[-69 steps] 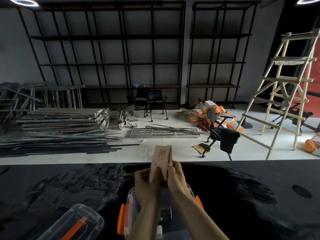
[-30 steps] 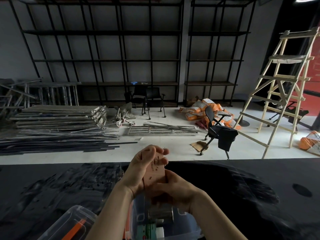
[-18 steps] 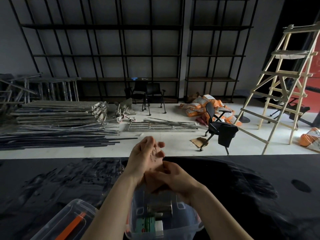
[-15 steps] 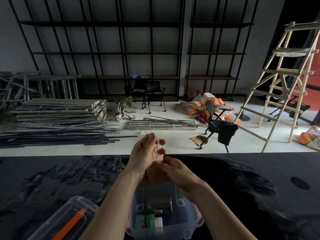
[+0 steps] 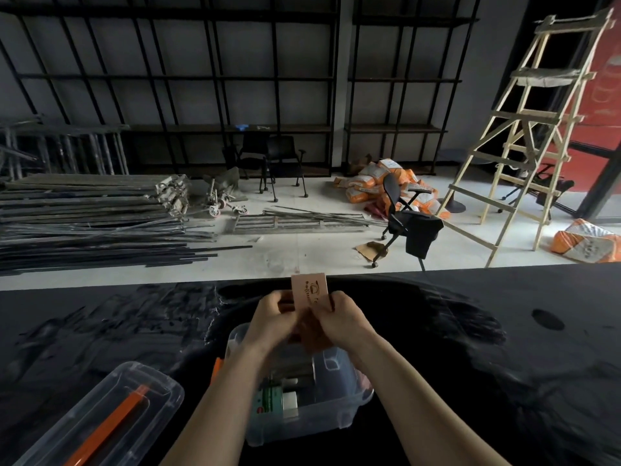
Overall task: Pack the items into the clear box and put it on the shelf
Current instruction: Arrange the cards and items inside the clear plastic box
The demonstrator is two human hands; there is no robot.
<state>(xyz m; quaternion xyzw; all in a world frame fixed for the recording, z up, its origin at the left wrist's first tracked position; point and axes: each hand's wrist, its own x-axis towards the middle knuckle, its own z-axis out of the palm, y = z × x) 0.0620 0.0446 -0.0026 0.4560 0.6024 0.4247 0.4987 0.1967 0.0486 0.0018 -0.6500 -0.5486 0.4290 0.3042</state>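
Observation:
A small tan paper packet (image 5: 311, 292) with dark print stands upright between my two hands, just above the far rim of the clear box (image 5: 339, 412). My left hand (image 5: 274, 319) pinches its left side and my right hand (image 5: 342, 322) its right side. The open clear box rests on the black table and holds a green-and-white pack (image 5: 270, 398) and other items I cannot make out. The box's clear lid (image 5: 111, 415) with an orange handle lies to the left.
The black table (image 5: 470, 348) stretches wide on both sides. Beyond it are black shelving racks (image 5: 235, 79), stacked metal bars (image 5: 90, 213), office chairs (image 5: 406, 223), orange sacks (image 5: 379, 179) and a wooden ladder (image 5: 531, 129).
The packet was wrapped in my left palm with my right hand below it. Now both hands pinch its sides and it stands upright. The view has tilted down.

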